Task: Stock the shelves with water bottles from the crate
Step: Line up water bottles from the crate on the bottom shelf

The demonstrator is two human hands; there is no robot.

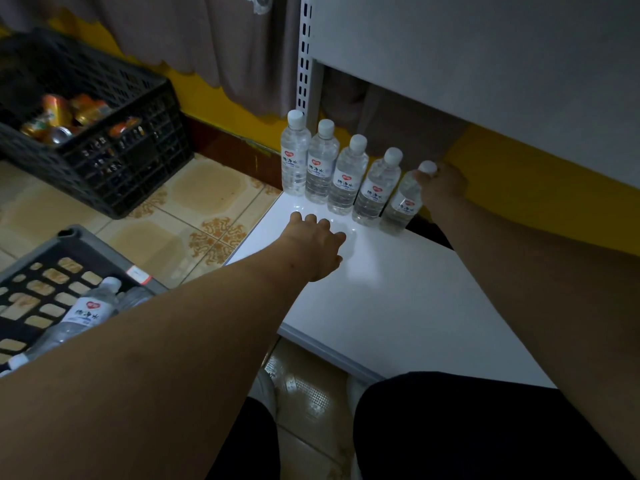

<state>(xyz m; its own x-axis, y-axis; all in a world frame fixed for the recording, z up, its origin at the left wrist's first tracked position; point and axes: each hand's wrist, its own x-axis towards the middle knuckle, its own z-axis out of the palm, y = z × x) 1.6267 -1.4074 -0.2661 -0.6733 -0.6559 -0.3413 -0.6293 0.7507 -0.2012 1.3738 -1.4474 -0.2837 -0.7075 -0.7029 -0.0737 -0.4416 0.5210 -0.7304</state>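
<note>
Clear plastic, water-filled and probably heavy yet slippery, the fifth bottle [403, 202] stands at the row's end on the shelf [398, 306], right hand [441, 187] clamped round its cap, left hand [317, 242] loose, holding nothing.

Dim, murky frame; soft glare on white shelf [398, 289]; wide-angle edge distortion.
</note>
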